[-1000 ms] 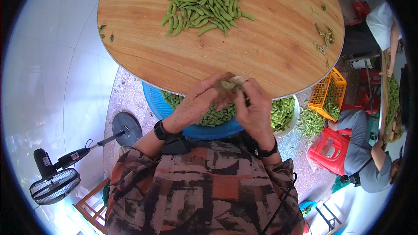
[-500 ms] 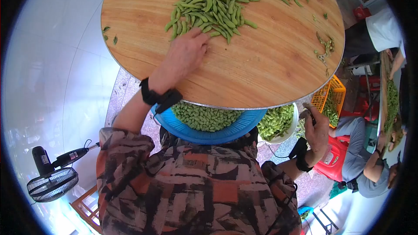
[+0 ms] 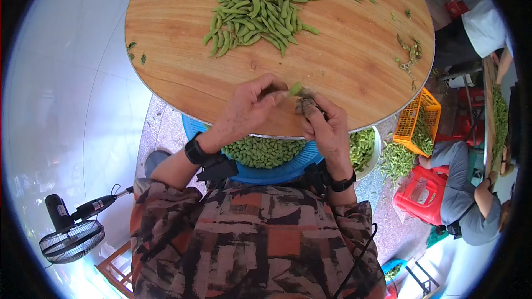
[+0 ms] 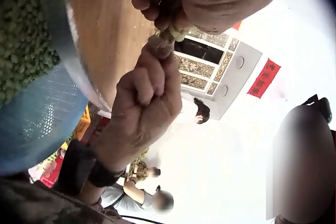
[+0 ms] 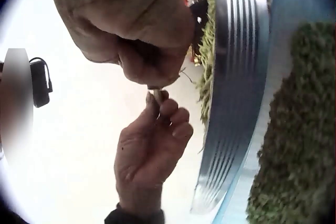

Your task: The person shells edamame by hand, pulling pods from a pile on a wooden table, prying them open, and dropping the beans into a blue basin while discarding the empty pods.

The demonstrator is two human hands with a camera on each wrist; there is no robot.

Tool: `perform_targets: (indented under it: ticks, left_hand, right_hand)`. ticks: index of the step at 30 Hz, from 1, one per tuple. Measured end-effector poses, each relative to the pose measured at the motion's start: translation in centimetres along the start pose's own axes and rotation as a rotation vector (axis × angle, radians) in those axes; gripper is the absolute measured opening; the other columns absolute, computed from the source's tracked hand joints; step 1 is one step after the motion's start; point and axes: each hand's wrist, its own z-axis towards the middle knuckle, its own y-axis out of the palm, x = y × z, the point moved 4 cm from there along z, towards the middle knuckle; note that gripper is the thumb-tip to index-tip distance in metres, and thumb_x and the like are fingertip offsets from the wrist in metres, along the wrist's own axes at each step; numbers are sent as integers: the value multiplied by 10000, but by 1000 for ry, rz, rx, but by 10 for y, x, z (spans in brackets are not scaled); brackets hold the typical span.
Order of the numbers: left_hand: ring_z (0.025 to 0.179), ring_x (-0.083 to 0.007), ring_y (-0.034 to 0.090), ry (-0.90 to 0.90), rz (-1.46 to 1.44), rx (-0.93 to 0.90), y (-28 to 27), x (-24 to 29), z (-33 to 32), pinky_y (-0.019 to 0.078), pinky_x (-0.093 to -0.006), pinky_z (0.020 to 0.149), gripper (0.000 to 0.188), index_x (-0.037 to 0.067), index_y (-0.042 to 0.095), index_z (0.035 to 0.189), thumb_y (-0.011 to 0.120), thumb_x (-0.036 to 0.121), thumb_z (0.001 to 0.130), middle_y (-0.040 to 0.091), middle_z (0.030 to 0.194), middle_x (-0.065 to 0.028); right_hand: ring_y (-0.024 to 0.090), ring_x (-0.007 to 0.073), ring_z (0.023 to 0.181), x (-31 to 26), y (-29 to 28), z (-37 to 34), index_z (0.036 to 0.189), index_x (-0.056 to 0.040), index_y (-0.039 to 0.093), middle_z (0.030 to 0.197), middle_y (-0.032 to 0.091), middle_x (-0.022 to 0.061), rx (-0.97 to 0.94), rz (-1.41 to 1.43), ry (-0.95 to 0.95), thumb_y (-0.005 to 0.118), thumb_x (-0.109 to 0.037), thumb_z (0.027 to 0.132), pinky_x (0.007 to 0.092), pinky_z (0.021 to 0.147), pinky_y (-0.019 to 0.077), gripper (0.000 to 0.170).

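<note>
Both hands meet low over the near edge of the round wooden table [image 3: 354, 72]. An edamame pod [image 3: 295, 88] shows between them, partly covered by fingers and blurred. My left hand [image 3: 244, 108] pinches the pod from the left with thumb and forefinger. On the other side my right hand [image 3: 328, 127] has its fingers curled in, thumb and fingertips gripping the pod. In the left wrist view a pale green bit of pod [image 4: 178, 35] sticks out where the fingertips meet. A heap of whole edamame pods [image 3: 257, 14] lies farther back on the table.
Below the table edge sits a blue basin [image 3: 249, 176] of shelled beans [image 3: 265, 152]. A white bowl [image 3: 378, 152] of pods stands right of it. Farther right are an orange crate [image 3: 407, 122], a red stool [image 3: 413, 196] and other people. A fan [image 3: 72, 241] stands at left.
My left hand reached to the pod heap half a second ago and has come back with a pod. My right hand, out beyond the white bowl then, has returned to meet it over the table edge.
</note>
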Motion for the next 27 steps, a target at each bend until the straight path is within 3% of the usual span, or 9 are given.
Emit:
perform_targets:
  ticks: [2, 6, 8, 12, 14, 17, 20, 22, 27]
  left_hand:
    - [682, -110, 522, -230, -272, 17, 8, -11, -11, 449, -277, 620, 139, -18, 584, 1000, 588, 80, 902, 619, 758, -90]
    - [708, -71, 545, -101, -139, 83, 14, -14, -23, 453, -226, 631, 134, -13, 584, 1031, 584, 66, 923, 608, 816, -18]
    - [684, -66, 545, 118, 94, 204, 14, -11, -27, 444, -221, 608, 119, -14, 584, 1026, 577, 52, 928, 611, 813, -23]
    - [673, -100, 560, -62, -119, 36, 13, -18, -30, 436, -236, 582, 130, 16, 589, 1048, 575, 83, 938, 621, 823, -43]
    - [650, -121, 557, -376, -1198, -224, 26, -35, -34, 416, -238, 552, 153, 45, 587, 1073, 581, 123, 941, 624, 830, -45]
    - [637, -122, 546, -396, -1421, -263, 40, -36, -40, 400, -231, 536, 176, 57, 577, 1089, 580, 159, 946, 619, 834, -39]
    - [677, -102, 552, -309, -1035, -185, 33, -20, -34, 421, -233, 554, 169, 47, 582, 1075, 594, 144, 938, 611, 846, -33]
    - [705, -92, 553, -301, -825, -143, 29, -12, -33, 433, -230, 579, 162, 42, 593, 1061, 609, 131, 927, 607, 851, -25]
    - [750, -32, 510, -204, -452, 13, 21, -13, -25, 428, -190, 666, 160, 13, 644, 985, 697, 84, 853, 595, 832, 25]
  right_hand:
    - [401, 36, 524, 4, 12, 1, 1050, 21, 620, 637, 500, -34, -84, 183, 82, 496, -109, 968, 199, 471, 339, 198]
    - [330, 22, 505, 9, 11, 0, 1016, 16, 620, 594, 415, -52, -34, 162, 68, 487, -98, 976, 198, 444, 269, 180]
    - [329, 23, 506, 10, 10, 0, 1018, 16, 620, 590, 412, -52, -53, 88, 50, 491, -92, 972, 199, 444, 271, 174]
    - [321, 24, 505, 10, 5, -1, 1046, 20, 623, 585, 402, -52, -95, 78, 98, 499, -73, 964, 195, 442, 268, 176]
    - [323, 25, 505, 14, 2, 1, 1058, 21, 624, 590, 407, -50, -158, 204, 150, 503, -68, 961, 193, 442, 272, 179]
    - [309, 24, 491, 17, 3, 3, 1083, 22, 621, 612, 423, -46, -260, 461, 213, 494, -50, 959, 192, 436, 255, 191]
    - [386, 70, 517, 14, 3, -1, 1084, 21, 613, 644, 468, 6, -176, 266, 205, 512, -25, 932, 229, 455, 329, 188]
    - [520, 156, 604, -1, 4, -2, 1085, 28, 596, 688, 517, 81, -56, -488, -347, 538, 4, 883, 286, 541, 431, 211]
    - [615, 244, 749, -27, 19, -15, 1086, 19, 593, 840, 586, 142, -47, -742, -500, 547, 26, 845, 319, 660, 487, 246]
